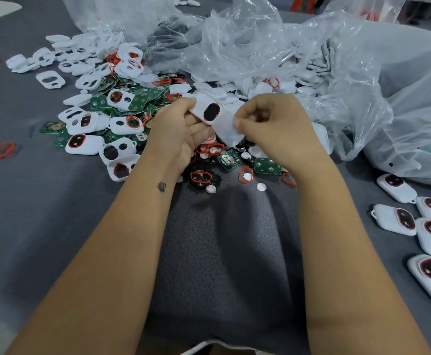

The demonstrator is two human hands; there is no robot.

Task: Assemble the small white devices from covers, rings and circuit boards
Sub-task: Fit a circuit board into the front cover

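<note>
My left hand (176, 131) grips a white front cover (208, 106) whose oval opening shows a red ring around a dark pad. My right hand (270, 121) pinches a plain white back cover (226, 130), held just below and against the front cover. Both hands hover above the middle of a heap of parts. Loose red rings (201, 176), green circuit boards (229, 159) and small white discs (261, 187) lie on the grey cloth right under my hands.
A heap of white covers (85, 144) and green boards spreads to the left. Crumpled clear plastic bags (337, 73) holding more white parts fill the back and right. Several closed white devices (394, 219) lie at the right edge. A stray red ring (4, 150) sits far left.
</note>
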